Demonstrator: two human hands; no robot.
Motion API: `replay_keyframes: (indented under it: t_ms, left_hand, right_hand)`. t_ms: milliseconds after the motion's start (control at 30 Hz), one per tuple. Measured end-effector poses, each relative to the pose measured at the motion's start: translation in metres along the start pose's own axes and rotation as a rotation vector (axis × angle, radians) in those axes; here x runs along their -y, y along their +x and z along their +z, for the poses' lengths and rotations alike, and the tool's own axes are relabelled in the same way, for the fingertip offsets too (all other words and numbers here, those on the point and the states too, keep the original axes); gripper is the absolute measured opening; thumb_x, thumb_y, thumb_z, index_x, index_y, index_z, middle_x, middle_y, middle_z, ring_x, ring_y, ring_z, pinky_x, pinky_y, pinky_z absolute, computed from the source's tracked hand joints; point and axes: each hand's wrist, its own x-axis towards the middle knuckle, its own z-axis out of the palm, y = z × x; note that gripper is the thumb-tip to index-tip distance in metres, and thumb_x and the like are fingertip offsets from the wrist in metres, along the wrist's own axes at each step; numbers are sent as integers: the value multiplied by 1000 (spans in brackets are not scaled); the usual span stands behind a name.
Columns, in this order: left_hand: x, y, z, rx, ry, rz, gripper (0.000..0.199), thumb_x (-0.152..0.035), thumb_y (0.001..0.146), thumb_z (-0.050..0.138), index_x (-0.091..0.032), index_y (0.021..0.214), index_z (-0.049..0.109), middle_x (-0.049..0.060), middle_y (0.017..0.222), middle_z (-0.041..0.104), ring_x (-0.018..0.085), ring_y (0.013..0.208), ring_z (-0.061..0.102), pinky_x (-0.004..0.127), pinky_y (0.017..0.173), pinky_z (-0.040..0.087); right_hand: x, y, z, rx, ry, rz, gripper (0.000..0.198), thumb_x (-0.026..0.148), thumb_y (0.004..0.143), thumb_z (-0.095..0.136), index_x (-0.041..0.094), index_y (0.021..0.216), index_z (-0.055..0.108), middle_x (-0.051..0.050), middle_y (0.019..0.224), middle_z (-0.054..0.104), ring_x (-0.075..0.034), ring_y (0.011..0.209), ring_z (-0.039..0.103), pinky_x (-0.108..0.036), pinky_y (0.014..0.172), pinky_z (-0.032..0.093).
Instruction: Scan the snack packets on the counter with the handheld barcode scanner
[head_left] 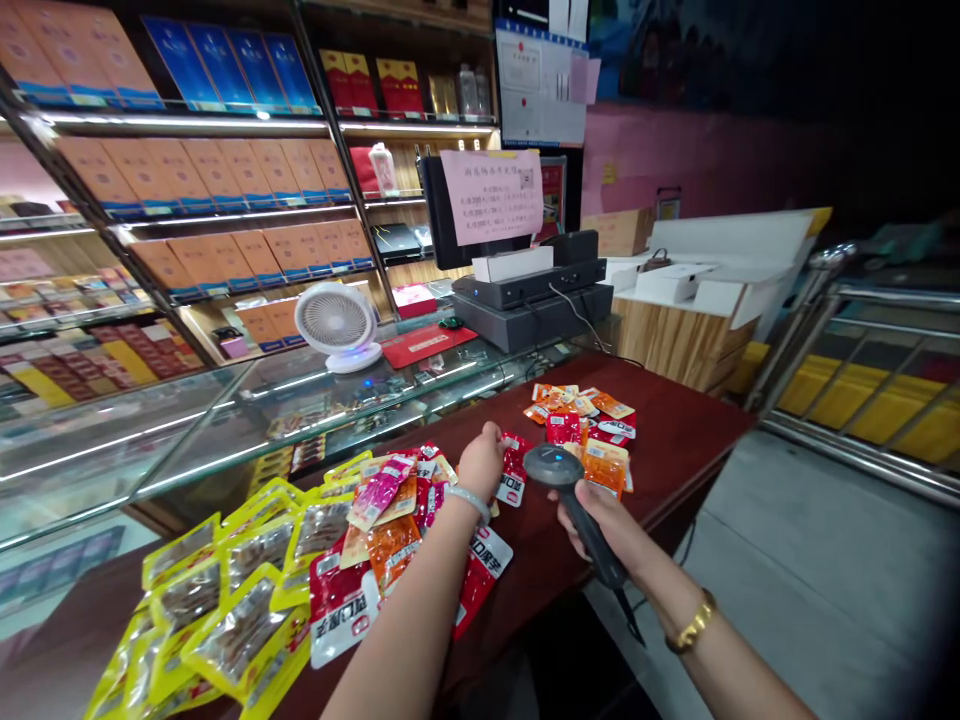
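White strip lights (187, 122) glow along the shop shelves (240, 209) and streak the glass counter (187, 400) before us; foil packets (244, 628) glint, while the upper right sinks into darkness and wide-angle stretch tilts the left edge.

Head camera looks forward, down across the table (686, 415).
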Motion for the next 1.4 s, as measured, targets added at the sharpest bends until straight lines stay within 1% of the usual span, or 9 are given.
replay_keyframes:
  t_ms: [400,567,633,733,900,1033,1167,1300,1400]
  left_hand:
    - [13,-12,12,-32,-97,-41,22,-17,90,42,-19,110,51,9,87,68,20,82,66,28,72,44]
    - [6,-3,23,15,-478,-192,29,-15,91,40,-19,117,51,8,100,67,14,76,65,26,71,50]
    - [4,-2,16,49,-532,-152,37,-18,91,43,-18,127,46,10,113,65,14,87,66,26,76,51]
    - [11,-6,-11,43,-206,26,45,-20,88,52,-18,132,47,13,122,62,19,110,59,30,94,45]
    - [33,-16,-55,291,477,78,47,-42,69,73,-15,107,66,17,114,62,32,115,54,42,97,42]
    - [45,-18,-57,341,568,93,69,-56,55,78,-16,109,62,17,117,59,36,114,51,48,93,42]
    - [51,-9,-47,235,443,118,49,-45,65,75,-18,103,59,13,107,64,31,104,58,41,88,44]
    - [51,-2,-36,217,17,35,13,-27,82,56,-21,94,56,3,79,66,16,68,62,26,65,45]
    - [49,0,-31,138,-279,-36,6,-26,85,50,-21,87,52,-2,69,62,12,53,58,22,54,41]
  right_hand:
    - [-8,8,10,-13,53,-31,51,67,81,55,17,90,58,5,56,51,-8,34,47,-18,31,37]
    - [-12,6,5,-7,119,-66,51,66,86,49,17,94,58,5,58,51,-7,34,47,-16,31,35]
    - [-12,4,3,8,149,-66,51,66,86,48,17,95,59,5,56,50,-6,33,45,-16,30,34]
    - [-10,3,2,33,168,-61,52,66,86,47,17,96,59,6,55,49,-6,32,43,-15,30,33]
    - [-9,1,1,37,178,-43,50,65,87,47,17,96,59,4,58,51,-7,36,46,-16,32,36]
    - [-10,0,-1,60,178,-42,51,66,87,47,17,97,58,5,58,51,-7,35,45,-16,31,36]
    - [-10,-1,0,67,133,-29,50,65,86,48,17,97,57,4,59,53,-8,36,48,-17,31,37]
    - [-8,-4,3,70,42,3,48,62,86,52,15,98,56,4,60,55,-8,36,50,-18,33,40]
    - [-6,-11,4,57,-19,27,50,63,84,55,15,97,56,4,59,55,-8,36,51,-18,33,40]
